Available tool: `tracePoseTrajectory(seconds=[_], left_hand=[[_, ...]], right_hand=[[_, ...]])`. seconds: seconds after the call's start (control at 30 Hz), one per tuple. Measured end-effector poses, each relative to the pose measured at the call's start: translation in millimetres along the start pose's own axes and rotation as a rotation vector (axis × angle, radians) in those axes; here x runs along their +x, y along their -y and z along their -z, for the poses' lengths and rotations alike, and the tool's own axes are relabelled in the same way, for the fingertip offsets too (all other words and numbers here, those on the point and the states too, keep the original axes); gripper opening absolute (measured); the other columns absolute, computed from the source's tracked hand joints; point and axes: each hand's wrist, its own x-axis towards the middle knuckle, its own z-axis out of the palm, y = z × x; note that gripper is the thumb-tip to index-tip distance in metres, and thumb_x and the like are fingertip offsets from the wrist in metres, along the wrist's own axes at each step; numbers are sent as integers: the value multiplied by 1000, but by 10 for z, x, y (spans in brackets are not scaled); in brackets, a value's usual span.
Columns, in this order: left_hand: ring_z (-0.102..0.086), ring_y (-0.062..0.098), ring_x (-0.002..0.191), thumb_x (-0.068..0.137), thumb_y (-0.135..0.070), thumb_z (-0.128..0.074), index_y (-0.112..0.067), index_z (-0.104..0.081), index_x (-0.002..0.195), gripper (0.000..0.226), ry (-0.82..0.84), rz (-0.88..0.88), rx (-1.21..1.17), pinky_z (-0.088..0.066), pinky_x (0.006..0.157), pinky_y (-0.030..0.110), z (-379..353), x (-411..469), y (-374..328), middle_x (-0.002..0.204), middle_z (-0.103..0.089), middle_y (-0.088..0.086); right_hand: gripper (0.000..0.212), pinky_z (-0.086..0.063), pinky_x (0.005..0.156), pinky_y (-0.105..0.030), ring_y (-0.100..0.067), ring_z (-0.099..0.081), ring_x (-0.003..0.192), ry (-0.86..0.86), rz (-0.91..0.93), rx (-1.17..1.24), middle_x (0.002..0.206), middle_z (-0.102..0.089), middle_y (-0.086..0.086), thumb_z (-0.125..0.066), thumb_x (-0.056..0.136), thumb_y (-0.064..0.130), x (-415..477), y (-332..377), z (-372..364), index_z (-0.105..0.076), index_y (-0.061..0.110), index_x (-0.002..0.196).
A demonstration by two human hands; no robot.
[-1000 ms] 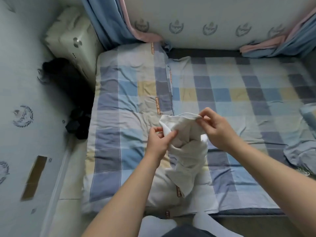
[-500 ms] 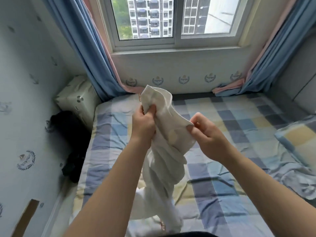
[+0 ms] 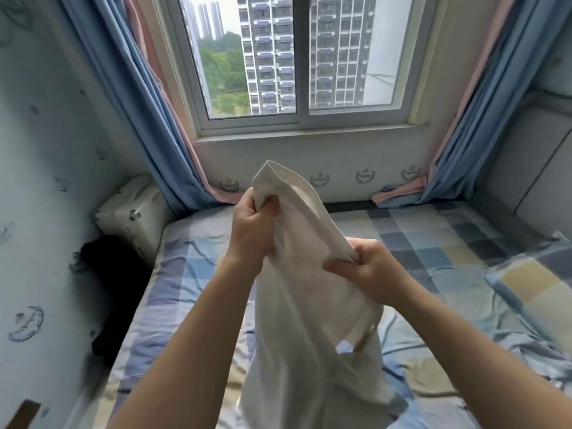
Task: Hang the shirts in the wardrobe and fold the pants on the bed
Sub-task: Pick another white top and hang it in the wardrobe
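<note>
A white garment (image 3: 309,320) is held up above the checked bed (image 3: 433,243), its top edge gripped in the curled fingers of the left hand (image 3: 253,232) and, lower and further right, pinched by the right hand (image 3: 368,270).

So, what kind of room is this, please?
Most likely a small bedroom: a bed with a pillow on it stands under a window with blue curtains. The left hand and right hand grip a white garment.
</note>
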Motion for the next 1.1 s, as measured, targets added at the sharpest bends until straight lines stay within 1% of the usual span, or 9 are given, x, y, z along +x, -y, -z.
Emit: tracePoseTrajectory(seconds=[0.13, 0.27, 0.4, 0.5, 0.63, 0.73, 0.83, 0.97, 1.1], left_hand=[[-53, 13, 78, 95, -11, -55, -14, -65, 92, 11, 42, 25, -4, -45, 69, 26, -180, -109, 136, 86, -58, 3], [-52, 21, 80, 87, -18, -57, -17, -64, 88, 7, 75, 56, -43, -44, 71, 36, -314, -183, 200, 89, -56, 9], [-50, 13, 67, 89, -16, -58, -21, -61, 81, 10, 65, 27, -28, -42, 57, 25, -370, -126, 193, 73, -56, -2], [-50, 12, 69, 84, -18, -57, -19, -63, 85, 6, 47, 9, 9, -42, 59, 23, -355, 24, 219, 75, -56, -4], [-53, 12, 72, 88, -19, -62, -10, -68, 94, 13, 19, 41, 161, -44, 64, 28, -336, 295, 438, 80, -62, -2], [-56, 16, 75, 95, -22, -67, -17, -69, 82, 14, 56, 194, 316, -45, 68, 31, -421, 394, 699, 80, -65, 0], [-63, 22, 88, 98, -22, -66, -14, -71, 100, 10, 246, 343, 392, -50, 78, 34, -576, 209, 931, 99, -70, 7], [-67, 2, 98, 96, -39, -65, -25, -68, 120, 29, 643, 299, 434, -49, 78, 17, -716, -406, 998, 111, -71, -9], [-67, 8, 108, 75, -54, -80, -29, -62, 127, 60, 819, 363, 368, -54, 90, 26, -781, -918, 1109, 116, -71, -6]], right_hand=[[25, -45, 60, -35, -23, -54, 62, 10, -127, -195, 69, -62, -11, -76, 85, 16, -117, -425, 184, -62, -1, 75], [23, -35, 55, -24, -21, -52, 68, -21, -334, -371, 68, -57, 1, -66, 83, 17, -335, -926, 159, -55, 12, 63], [12, -43, 58, -32, -28, -61, 72, -62, -586, -337, 71, -66, -3, -54, 76, 18, -643, -1400, 90, -56, 16, 64], [20, -35, 56, -32, -28, -56, 70, -140, -691, -267, 66, -63, -4, -51, 82, 13, -799, -1629, 142, -53, 15, 62], [16, -45, 63, -34, -22, -61, 69, -236, -635, -56, 71, -69, -1, -56, 90, 12, -734, -1523, 299, -66, 11, 77], [13, -47, 54, -32, -14, -59, 60, -276, -571, 110, 66, -65, -2, -61, 92, 11, -602, -1299, 374, -67, 8, 82], [7, -51, 50, -30, -16, -64, 60, -306, -556, 332, 72, -67, -6, -62, 95, 7, -474, -1128, 393, -69, 6, 93], [9, -58, 58, -36, -26, -70, 76, -338, -591, 529, 88, -69, -15, -59, 96, 1, -332, -1014, 324, -67, 2, 101], [6, -59, 59, -38, -32, -68, 78, -397, -605, 603, 89, -62, -20, -55, 97, -1, -242, -970, 296, -60, 1, 94]])
